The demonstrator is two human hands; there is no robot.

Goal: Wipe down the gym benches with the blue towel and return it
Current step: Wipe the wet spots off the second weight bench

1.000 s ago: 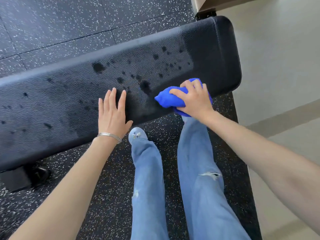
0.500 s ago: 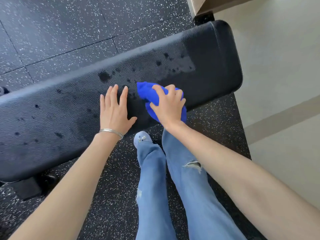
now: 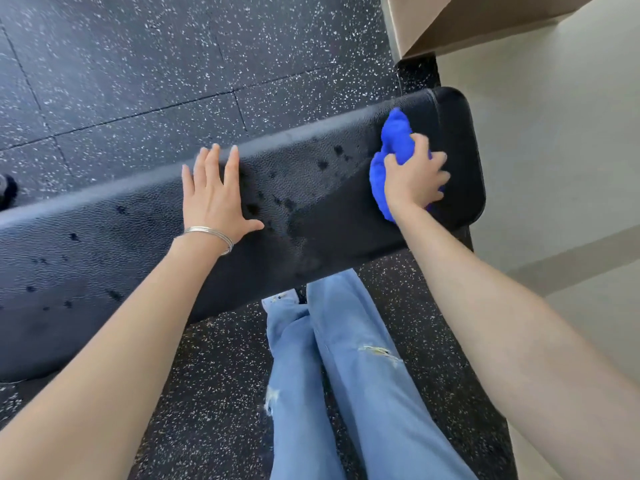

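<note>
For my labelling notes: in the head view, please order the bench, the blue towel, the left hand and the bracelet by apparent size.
1. bench
2. left hand and blue towel: they look alike, and the right hand covers part of the towel, so not ranked
3. bracelet

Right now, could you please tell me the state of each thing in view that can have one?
Bench: partly wiped, wet spots left across the middle and left part.
Towel: bunched, pressed on the bench near its right end.
Right hand: grips the towel.
Left hand: flat on the bench, fingers straight.
Jeans: ripped at one knee.
</note>
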